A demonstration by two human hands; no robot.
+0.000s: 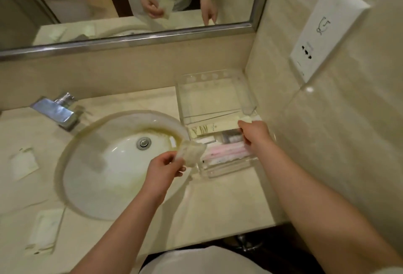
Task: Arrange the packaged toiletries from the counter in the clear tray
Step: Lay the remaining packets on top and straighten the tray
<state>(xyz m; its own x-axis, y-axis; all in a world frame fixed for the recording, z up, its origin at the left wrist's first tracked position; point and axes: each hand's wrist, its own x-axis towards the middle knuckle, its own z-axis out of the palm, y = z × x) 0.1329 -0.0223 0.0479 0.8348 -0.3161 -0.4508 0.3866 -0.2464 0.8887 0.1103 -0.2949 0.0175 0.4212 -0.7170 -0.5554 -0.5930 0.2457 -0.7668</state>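
Note:
A clear tray [214,90] stands on the counter's right end, against the wall. Its near half holds a long cream box [214,126], a small bottle pack [231,137] and pink packaged sticks [226,152]. My right hand [254,133] reaches into the tray and grips the right end of the cream box. My left hand [162,168] hovers over the sink's right edge, fingers closed on a crinkly white sachet [192,154] just left of the tray. Two flat packets lie on the counter left of the sink, one at mid left [24,163], one at lower left [44,229].
A round sink [87,186] with a chrome tap [55,110] fills the counter's middle. A mirror [122,1] spans the back wall. A white socket plate [325,29] sits on the right wall. The tray's far half holds nothing.

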